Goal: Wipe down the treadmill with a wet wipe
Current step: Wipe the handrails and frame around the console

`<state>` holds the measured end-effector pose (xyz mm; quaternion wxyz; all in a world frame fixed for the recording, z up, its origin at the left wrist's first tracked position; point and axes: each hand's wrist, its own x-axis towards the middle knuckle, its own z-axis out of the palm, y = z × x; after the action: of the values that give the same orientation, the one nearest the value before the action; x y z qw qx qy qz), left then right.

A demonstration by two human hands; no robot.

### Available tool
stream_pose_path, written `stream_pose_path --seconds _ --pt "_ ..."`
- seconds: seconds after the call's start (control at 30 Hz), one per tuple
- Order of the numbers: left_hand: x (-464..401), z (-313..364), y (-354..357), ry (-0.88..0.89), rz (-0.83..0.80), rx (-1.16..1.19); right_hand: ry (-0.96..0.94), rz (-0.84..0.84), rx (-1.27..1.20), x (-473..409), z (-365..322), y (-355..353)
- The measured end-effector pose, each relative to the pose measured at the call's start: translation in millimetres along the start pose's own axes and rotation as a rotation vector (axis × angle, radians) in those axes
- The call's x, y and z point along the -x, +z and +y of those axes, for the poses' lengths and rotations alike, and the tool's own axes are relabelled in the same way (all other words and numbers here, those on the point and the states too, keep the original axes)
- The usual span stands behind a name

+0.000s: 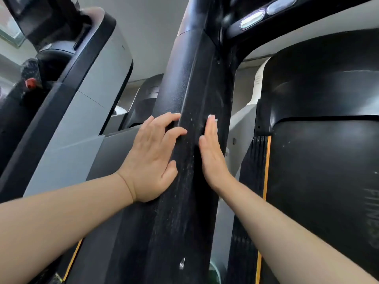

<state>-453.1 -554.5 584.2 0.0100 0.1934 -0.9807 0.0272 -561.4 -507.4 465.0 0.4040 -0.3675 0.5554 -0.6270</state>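
A dusty black upright post (194,83) of the treadmill runs from the bottom centre up to the top of the view. My left hand (152,158) lies flat against the post's left face, fingers spread and lightly bent over its ridge. My right hand (211,152) presses the post's right face with straight fingers. A small white bit shows at its fingertips (215,119); I cannot tell whether it is the wet wipe. Pale dust streaks cover the post between and below my hands.
The treadmill's black belt and motor cover (324,160) with an orange edge stripe (266,171) fill the right. A second machine's grey and black upright (86,95) stands at the left, with a red knob (30,83) behind it. A handlebar with silver sensor pads (252,19) crosses the top right.
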Motion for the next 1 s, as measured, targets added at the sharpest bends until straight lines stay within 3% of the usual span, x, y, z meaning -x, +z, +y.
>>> stream_pose_path --seconds 0.1,0.27,0.47,0.7,0.9,1.0 --pt "1 -1 2 -0.076 0.003 0.007 -0.068 0.041 0.064 -22 -23 -4" --pt "2 -5 6 -0.095 0.003 0.005 -0.393 -0.207 0.261 65 -10 14" --pt "0 -4 4 -0.114 0.002 0.014 -0.139 -0.066 0.174 -31 -35 -9" --pt "0 -7 6 -0.098 0.058 0.056 -0.283 -0.230 0.234 57 -19 1" --pt "-1 -5 5 -0.098 0.065 0.058 -0.164 -0.115 0.310 -1 -43 -14" --pt "-2 -5 4 -0.099 0.068 0.068 -0.196 -0.159 0.272 31 -39 -6"
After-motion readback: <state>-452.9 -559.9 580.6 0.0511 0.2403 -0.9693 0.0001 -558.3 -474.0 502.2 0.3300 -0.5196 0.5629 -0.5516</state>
